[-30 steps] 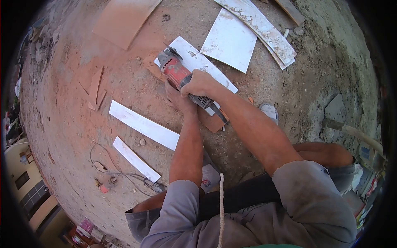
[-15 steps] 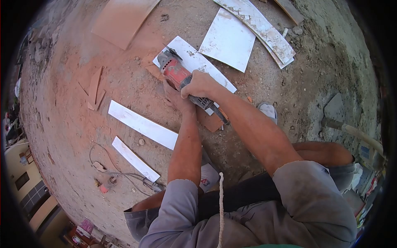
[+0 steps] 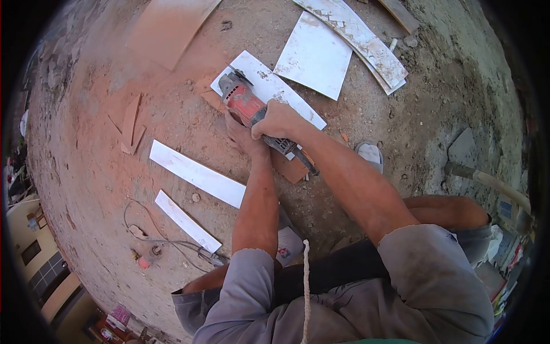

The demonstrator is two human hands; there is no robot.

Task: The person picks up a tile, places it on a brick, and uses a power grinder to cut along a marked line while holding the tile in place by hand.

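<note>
Right hand (image 3: 279, 121) on red grinder (image 3: 245, 104) | left hand (image 3: 243, 137) beside it | white panel (image 3: 292, 102) beneath grinder

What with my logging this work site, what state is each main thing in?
Grinder: held; running or not, I can't tell.
Right hand: grip closed around the grinder.
Left hand: beside the grinder, grip partly hidden.
White piece beneath it: flat, soiled.
Square white panel: flat, smudged.
Longer strip: flat, loose.
Shorter strip: flat, apart from the longer.
Reddish panel: flat, dusty.
Cord: loosely curled.
</note>
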